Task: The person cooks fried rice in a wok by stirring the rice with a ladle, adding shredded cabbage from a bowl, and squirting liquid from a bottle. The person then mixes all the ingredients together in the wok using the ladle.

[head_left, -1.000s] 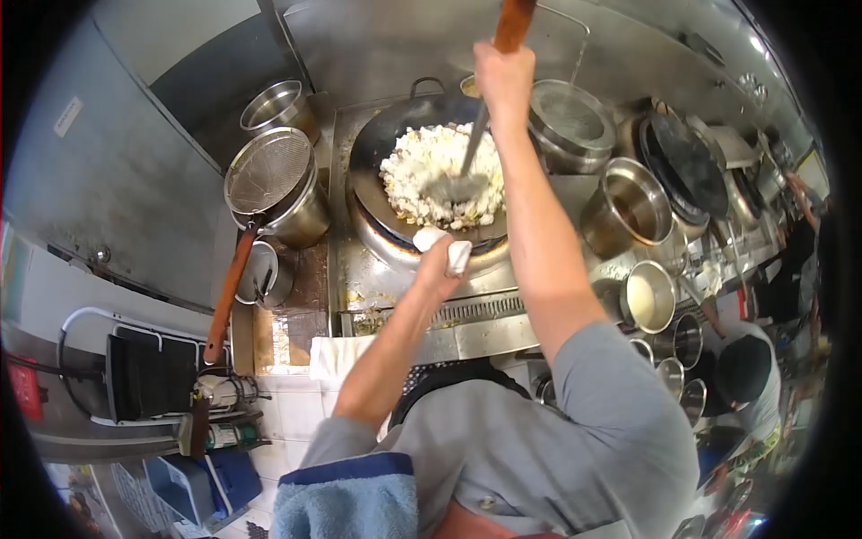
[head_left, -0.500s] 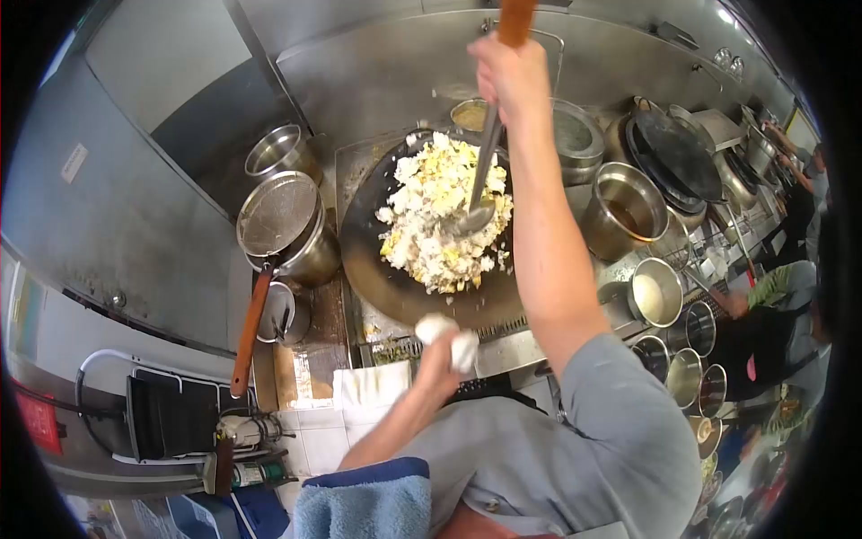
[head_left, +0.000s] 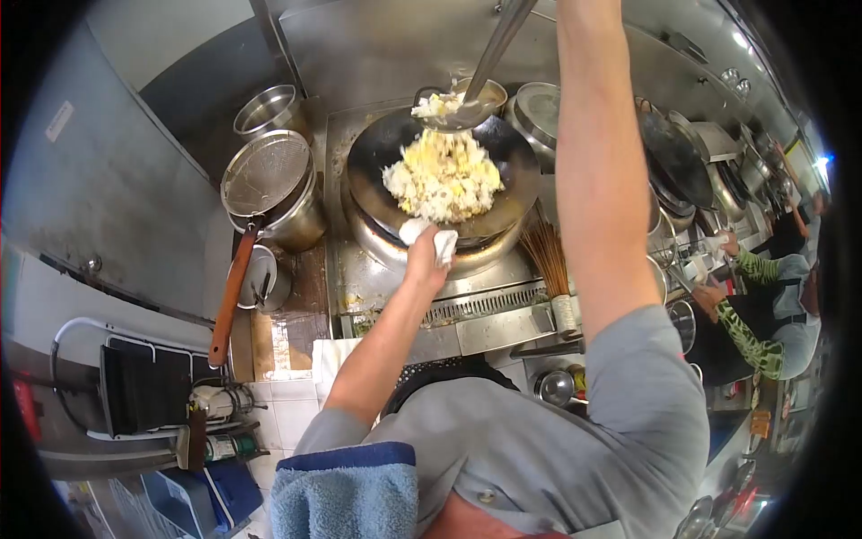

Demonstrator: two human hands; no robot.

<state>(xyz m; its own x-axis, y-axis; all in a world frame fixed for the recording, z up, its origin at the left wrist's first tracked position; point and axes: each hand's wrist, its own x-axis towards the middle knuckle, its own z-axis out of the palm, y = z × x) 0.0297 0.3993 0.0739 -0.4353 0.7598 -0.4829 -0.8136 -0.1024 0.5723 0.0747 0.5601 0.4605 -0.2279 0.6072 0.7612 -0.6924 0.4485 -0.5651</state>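
In the head view, the wok [head_left: 371, 169] is set back on the burner [head_left: 489, 260], a white cloth [head_left: 444, 247] being gripped at its near rim by the left hand [head_left: 426, 262]. The ladle [head_left: 467, 117], earlier dipped into the rice [head_left: 442, 180] in the wok, is raised, partly filled; the right hand's grip is out of frame.

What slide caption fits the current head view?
Left hand grips white cloth at the near rim of the wok; fried rice heaped inside, ladle over the far side.

You stand in a commercial kitchen: a large wok [head_left: 515, 176] on a steel range [head_left: 361, 286], a mesh strainer [head_left: 266, 172] over a pot [head_left: 303, 226], and another person [head_left: 783, 316] working nearby.
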